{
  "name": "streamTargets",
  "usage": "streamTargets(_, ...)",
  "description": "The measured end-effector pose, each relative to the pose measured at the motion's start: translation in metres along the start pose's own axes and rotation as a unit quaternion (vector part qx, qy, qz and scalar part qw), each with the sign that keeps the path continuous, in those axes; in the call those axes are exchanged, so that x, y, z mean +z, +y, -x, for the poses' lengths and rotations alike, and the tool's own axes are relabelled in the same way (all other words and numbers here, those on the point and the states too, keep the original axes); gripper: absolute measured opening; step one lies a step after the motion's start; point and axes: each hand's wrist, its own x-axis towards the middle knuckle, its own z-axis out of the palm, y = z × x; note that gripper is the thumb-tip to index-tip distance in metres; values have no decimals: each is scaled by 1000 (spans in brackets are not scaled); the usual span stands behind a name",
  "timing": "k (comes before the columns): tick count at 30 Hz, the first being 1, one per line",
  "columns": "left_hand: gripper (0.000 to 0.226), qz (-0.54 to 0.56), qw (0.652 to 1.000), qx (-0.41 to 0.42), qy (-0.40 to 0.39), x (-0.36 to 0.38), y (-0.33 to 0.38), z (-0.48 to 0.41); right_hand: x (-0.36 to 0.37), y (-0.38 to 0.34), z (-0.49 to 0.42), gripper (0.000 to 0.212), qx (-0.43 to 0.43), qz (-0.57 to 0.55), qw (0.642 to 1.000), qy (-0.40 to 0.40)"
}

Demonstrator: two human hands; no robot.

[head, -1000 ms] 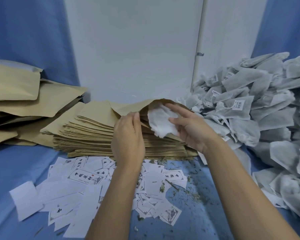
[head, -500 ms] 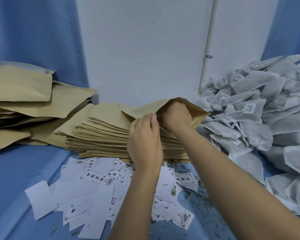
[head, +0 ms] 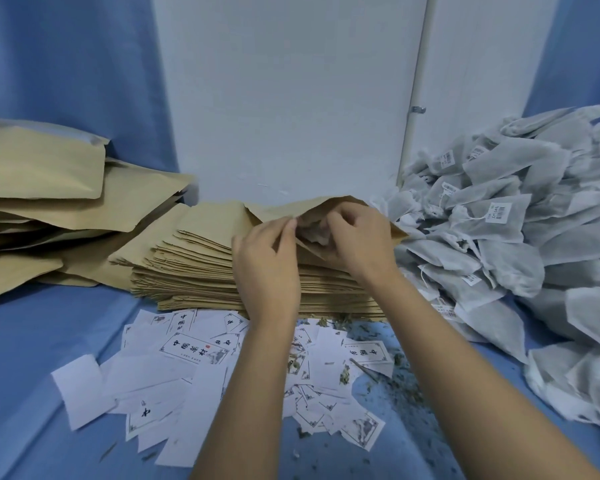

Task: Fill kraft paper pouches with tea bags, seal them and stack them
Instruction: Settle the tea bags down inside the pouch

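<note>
**Item 1. Open pouch** (head: 329, 206): kraft paper, topmost on the stack of flat pouches (head: 201, 271) at mid-desk. Its mouth is lifted and spread towards the person, so the stack below serves as a work rest.

**Item 2. Left hand** (head: 267, 265): thumb and fingers pinch the near lip of the open pouch. Judged purpose: to hold the mouth apart for loading.

**Item 3. Right hand** (head: 359, 237): just beside the left hand, fingers curled into the pouch mouth and apparently closed on a tea bag (head: 313, 234). The bag shows as a white patch inside the opening. Step in hand, by judgement: seating the bag; sealing is not yet begun.

**Item 4. Heap of tea bags** (head: 520, 237): white, tagged and strung, banked on the right within easy reach of the loading hand.

**Item 5. Filled pouches** (head: 49, 181): plump, stacked loosely at far left, apart from the empties, so finished stock is not mixed with them.

**Item 6. Paper labels** (head: 191, 351): printed slips scattered on the blue desk (head: 32, 341) in front of the stack.

**Item 7. Loose tea leaf** (head: 392, 379): crumbs strewn to the right of the labels.
</note>
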Motion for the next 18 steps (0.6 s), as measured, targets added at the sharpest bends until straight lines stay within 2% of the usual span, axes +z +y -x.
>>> streamTargets(1,20,30,999,-26,6,-3,-1,-3,-6,-3,5,23,14,-76,994,-83)
streamTargets(3,17,74,994,-76,-1,-6,-3,-9,-17,-3,13,25,50,-117,945,-301)
streamTargets(5,16,97,990,-98,-17,-8,-5,-14,-20,0,18,20,59,-34,887,-456)
streamTargets(6,15,97,990,-98,-21,-9,-5,-15,-18,0,22,16,54,23,864,-500)
streamTargets(8,13,90,991,-93,-23,-11,-6,-15,-7,2,28,18,41,141,840,-523)
streamTargets(10,14,84,992,-91,-22,-12,-7,-15,5,4,34,34,38,210,836,-506)
streamTargets(15,11,88,992,-92,-16,-12,-8,-15,26,9,49,58,81,211,853,-471)
streamTargets(18,11,78,993,-86,-12,-11,-8,-14,34,10,52,43,122,172,873,-440)
